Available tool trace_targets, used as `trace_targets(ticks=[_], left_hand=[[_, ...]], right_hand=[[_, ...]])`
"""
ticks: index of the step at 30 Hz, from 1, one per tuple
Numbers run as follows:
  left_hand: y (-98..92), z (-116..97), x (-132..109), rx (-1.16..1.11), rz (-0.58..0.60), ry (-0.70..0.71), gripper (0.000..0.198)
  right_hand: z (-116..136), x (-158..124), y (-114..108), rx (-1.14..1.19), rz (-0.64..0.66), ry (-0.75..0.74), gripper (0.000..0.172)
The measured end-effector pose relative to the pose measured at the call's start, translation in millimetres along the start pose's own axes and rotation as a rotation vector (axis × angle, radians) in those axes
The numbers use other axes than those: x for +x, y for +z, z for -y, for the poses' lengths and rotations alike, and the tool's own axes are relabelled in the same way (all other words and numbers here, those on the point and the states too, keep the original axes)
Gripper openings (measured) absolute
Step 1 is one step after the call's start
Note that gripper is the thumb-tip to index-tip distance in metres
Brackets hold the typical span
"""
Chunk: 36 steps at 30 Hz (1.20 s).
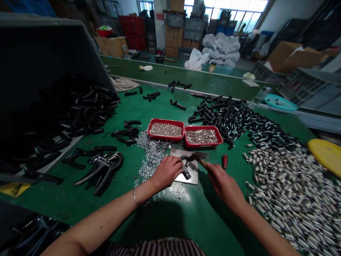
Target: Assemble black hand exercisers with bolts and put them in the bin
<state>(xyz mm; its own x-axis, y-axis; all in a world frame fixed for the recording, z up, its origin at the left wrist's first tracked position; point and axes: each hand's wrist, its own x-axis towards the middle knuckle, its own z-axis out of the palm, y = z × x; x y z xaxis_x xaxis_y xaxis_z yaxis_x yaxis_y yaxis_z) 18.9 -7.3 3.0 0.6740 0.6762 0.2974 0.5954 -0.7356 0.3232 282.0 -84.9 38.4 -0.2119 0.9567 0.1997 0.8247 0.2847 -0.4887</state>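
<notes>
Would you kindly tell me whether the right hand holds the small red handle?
No, the red handle lies on the green tabletop, apart from the right hand.

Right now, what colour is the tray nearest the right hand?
The tray is red, clearest in the head view.

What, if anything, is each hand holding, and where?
The right hand grips a blurred hammer-like tool by its handle; the left hand holds a black curved part at its left side.
</notes>
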Motion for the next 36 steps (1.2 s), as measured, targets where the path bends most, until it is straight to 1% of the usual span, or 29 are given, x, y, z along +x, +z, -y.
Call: trace_targets(ticks=[2,4,6,7,8,9,11,13,15,16,17,19,20,22,23,24,26,27,29,30,31,32,33,35,36], left_hand=[[-3.7,-5,-3,-0.033,-0.004,-0.066,0.032],[-3.8,-10,-7,-0.056,-0.017,-0.144,0.039],[-0.1,-12,-9,-0.066,-0.044,-0.216,0.052],[2.6,-13,-10,-0.067,-0.062,-0.245,0.06],[5.2,-14,-11,-0.066,-0.077,-0.268,0.068],[7.3,-14,-11,-0.067,-0.087,-0.282,0.074],[8.4,-13,-10,-0.079,-0.092,-0.29,0.079],[4.0,-11,-7,-0.118,-0.072,-0.272,0.076],[-5.1,-6,-2,-0.221,-0.035,-0.269,0.07],[-10.3,-3,1,-0.314,-0.008,-0.287,0.067],[-15.3,1,4,-0.426,0.023,-0.316,0.063],[-22.3,9,10,-0.608,0.058,-0.389,0.06],[-23.7,13,13,-0.626,0.053,-0.415,0.061],[-22.3,18,14,-0.503,-0.001,-0.426,0.058],[-19.9,19,13,-0.411,-0.03,-0.417,0.053],[-16.9,18,11,-0.333,-0.048,-0.403,0.045],[-10.2,13,5,-0.247,-0.043,-0.373,0.032],[-7.1,10,2,-0.227,-0.031,-0.363,0.033],[-2.6,4,-5,-0.198,-0.016,-0.36,0.042],[-1.3,2,-7,-0.198,-0.013,-0.361,0.045],[-0.8,1,-9,-0.213,-0.01,-0.362,0.046],[-0.8,2,-10,-0.243,-0.006,-0.362,0.044],[-1.3,3,-10,-0.278,-0.002,-0.36,0.042],[-2.9,7,-10,-0.333,0.005,-0.362,0.04],[-3.7,9,-9,-0.346,0.006,-0.368,0.039]], right_hand=[[6,0,0,0.006,0.053,-0.003,0.04],[13,1,-1,0.041,0.008,-0.032,0.042],[20,5,-2,0.051,-0.024,-0.075,0.048],[23,7,-1,0.039,-0.005,-0.083,0.049],[25,9,-1,0.026,0.04,-0.079,0.05],[27,11,-1,0.022,0.1,-0.065,0.048],[27,11,0,0.076,0.191,-0.004,0.041],[23,4,0,0.208,0.201,0.121,0.034],[14,-11,1,0.338,0.198,0.287,0.035],[8,-19,1,0.37,0.205,0.354,0.037],[0,-27,0,0.367,0.211,0.386,0.037],[-19,-38,-2,0.255,0.176,0.354,0.036],[-31,-39,-4,0.162,0.125,0.321,0.036],[-55,-33,-6,-0.038,-0.001,0.308,0.038],[-67,-27,-6,-0.121,-0.042,0.342,0.039],[-77,-19,-5,-0.189,-0.053,0.395,0.04],[-92,-3,-2,-0.274,-0.006,0.515,0.04],[-96,4,-1,-0.284,0.029,0.557,0.039],[-99,16,-4,-0.233,0.087,0.592,0.031],[-98,20,-10,-0.174,0.082,0.604,0.027],[-95,24,-17,-0.098,0.037,0.618,0.024],[-90,27,-27,0.001,-0.046,0.629,0.022],[-83,31,-36,0.123,-0.156,0.631,0.023],[-64,38,-50,0.427,-0.373,0.572,0.025],[-51,42,-52,0.592,-0.418,0.513,0.026]])
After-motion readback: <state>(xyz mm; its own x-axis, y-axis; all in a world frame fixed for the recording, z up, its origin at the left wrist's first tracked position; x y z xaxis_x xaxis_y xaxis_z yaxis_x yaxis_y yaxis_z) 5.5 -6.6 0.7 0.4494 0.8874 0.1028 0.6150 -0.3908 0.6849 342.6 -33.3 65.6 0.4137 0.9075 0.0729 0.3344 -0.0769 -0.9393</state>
